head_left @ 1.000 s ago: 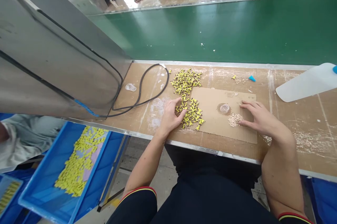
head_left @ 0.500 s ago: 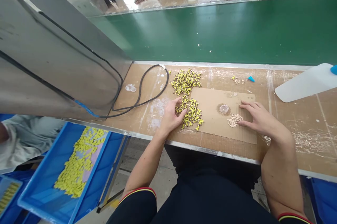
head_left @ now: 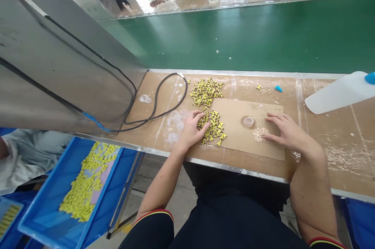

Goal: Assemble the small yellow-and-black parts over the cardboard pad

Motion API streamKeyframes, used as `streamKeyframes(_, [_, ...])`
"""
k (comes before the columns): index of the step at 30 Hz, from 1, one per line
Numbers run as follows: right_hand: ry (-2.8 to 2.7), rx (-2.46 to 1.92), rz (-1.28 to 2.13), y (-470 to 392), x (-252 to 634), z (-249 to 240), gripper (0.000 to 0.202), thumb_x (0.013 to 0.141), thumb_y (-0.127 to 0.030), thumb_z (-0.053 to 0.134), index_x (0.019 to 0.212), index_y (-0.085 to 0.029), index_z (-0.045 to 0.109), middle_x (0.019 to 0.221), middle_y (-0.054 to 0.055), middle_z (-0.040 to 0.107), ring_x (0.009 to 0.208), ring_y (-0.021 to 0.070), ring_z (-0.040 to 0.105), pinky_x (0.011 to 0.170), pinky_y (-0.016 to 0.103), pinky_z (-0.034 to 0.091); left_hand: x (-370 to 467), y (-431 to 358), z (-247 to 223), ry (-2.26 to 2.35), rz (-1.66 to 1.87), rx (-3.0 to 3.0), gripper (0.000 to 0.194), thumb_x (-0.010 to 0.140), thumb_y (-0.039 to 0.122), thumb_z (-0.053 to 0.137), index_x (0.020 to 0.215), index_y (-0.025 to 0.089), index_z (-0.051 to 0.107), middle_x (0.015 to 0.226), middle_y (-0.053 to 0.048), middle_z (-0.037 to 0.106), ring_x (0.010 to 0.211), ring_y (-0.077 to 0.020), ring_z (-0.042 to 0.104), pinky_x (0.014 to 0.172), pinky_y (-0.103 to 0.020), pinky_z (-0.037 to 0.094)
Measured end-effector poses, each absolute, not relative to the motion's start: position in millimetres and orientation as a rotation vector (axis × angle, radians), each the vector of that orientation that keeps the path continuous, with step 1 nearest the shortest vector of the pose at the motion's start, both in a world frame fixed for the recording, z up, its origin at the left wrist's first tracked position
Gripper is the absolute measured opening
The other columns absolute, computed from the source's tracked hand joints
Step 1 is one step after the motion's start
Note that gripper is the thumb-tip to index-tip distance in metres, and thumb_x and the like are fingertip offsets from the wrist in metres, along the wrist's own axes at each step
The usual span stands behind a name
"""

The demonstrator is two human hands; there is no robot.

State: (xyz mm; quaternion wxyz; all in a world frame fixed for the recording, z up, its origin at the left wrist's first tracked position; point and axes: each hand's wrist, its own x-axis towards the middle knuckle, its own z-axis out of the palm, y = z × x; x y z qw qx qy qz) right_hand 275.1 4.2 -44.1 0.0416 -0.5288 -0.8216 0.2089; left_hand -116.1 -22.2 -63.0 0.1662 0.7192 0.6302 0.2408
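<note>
My left hand (head_left: pixel 193 129) rests at the left edge of a pile of small yellow and dark pieces (head_left: pixel 213 127), thumb and fingers apart around its side. Behind that lies a second such pile (head_left: pixel 206 92). My right hand (head_left: pixel 281 130) is over the right part of a flat cardboard sheet (head_left: pixel 237 139), its fingers spread, the thumb at a small heap of pale pieces (head_left: pixel 260 134). A small clear round dish (head_left: pixel 249 121) sits on the sheet between the hands, touched by neither.
A black cable (head_left: pixel 155 104) loops on the table at left, near clear plastic cups (head_left: pixel 145 98). At right lies a white bottle (head_left: pixel 336 95); a blue cone (head_left: pixel 278 88) is behind the sheet. Blue tray (head_left: pixel 117 171) with yellow pieces and a person's sleeve (head_left: pixel 35 155) are lower left.
The fingers of my left hand have shifted slightly at the pile's edge, the thumb a little to the right. My right hand has hardly moved.
</note>
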Motion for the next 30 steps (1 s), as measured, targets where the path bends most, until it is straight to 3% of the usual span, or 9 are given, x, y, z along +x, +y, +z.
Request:
streamKeyframes(4, [-2.522, -1.628, 0.646, 4.0, 274.6, -43.3, 0.064, 0.087, -0.061, 0.063, 0.135, -0.018, 0.064, 0.154, 0.017, 0.058, 0.144, 0.0429, 0.050, 0.120, 0.063, 0.044, -107.5, -28.9, -67.4, 1.735, 0.727, 2.025, 0.056, 0.098, 0.045, 0.056, 0.146, 0.017, 0.051, 0.144, -0.018, 0.056, 0.138, -0.0335, 0.053, 0.118, -0.055, 0.041])
streamKeyframes(9, [-2.515, -1.621, 0.643, 4.3, 274.9, -43.2, 0.064, 0.088, -0.065, 0.060, 0.134, -0.020, 0.064, 0.153, 0.015, 0.058, 0.144, 0.0425, 0.050, 0.119, 0.063, 0.045, -93.9, -36.9, -71.2, 1.635, 0.781, 2.024, 0.057, 0.101, 0.045, 0.053, 0.150, 0.017, 0.045, 0.149, -0.019, 0.053, 0.143, -0.0319, 0.050, 0.122, -0.053, 0.040])
streamKeyframes(23, [-2.512, -1.664, 0.682, 4.6, 273.1, -41.2, 0.066, 0.087, -0.061, 0.063, 0.137, -0.018, 0.063, 0.155, 0.017, 0.056, 0.146, 0.0425, 0.047, 0.121, 0.061, 0.042, -79.6, -42.9, -66.2, 1.450, 0.887, 2.091, 0.052, 0.100, 0.042, 0.057, 0.146, 0.019, 0.048, 0.150, -0.018, 0.054, 0.145, -0.0305, 0.050, 0.122, -0.052, 0.043])
streamKeyframes(30, [-2.510, -1.649, 0.665, 4.3, 273.5, -42.7, 0.066, 0.087, -0.062, 0.063, 0.136, -0.019, 0.063, 0.155, 0.016, 0.056, 0.146, 0.0426, 0.047, 0.121, 0.061, 0.042, -94.0, -30.8, -69.7, 1.639, 0.968, 1.973, 0.050, 0.102, 0.044, 0.050, 0.145, 0.018, 0.049, 0.149, -0.018, 0.055, 0.145, -0.0313, 0.050, 0.123, -0.056, 0.040])
